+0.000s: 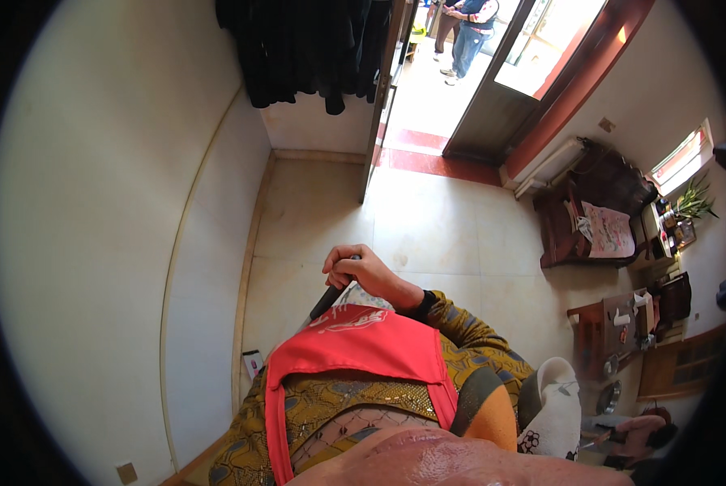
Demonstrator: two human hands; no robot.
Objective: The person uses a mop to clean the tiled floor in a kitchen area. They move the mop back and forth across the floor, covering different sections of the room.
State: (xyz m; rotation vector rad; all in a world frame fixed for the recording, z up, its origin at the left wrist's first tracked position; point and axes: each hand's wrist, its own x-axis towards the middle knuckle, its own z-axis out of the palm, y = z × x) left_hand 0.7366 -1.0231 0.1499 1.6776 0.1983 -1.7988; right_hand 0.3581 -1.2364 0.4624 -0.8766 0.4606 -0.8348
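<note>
My right hand [363,271] is closed around the black handle [326,302] of a long pole-like tool. Its lower part drops behind the red apron [357,343], so the tool's working end is hidden. A black band [425,304] circles the right wrist, below a patterned mustard sleeve [472,325]. Just under the hand shows a bit of pale dotted fabric [366,296]. My left hand is out of view; only the left sleeve [238,425] appears. By my right shoulder are an orange and dark cloth item [490,407] and a white flower-patterned one [554,404].
A glass-paned door [387,103] stands ajar, with people [469,36] beyond it. Dark clothes [308,48] hang at the left wall. Rightward are a wooden armchair [606,225], a table [618,316], metal basins [609,398] and another person [639,431]. A small box [252,363] lies by the baseboard.
</note>
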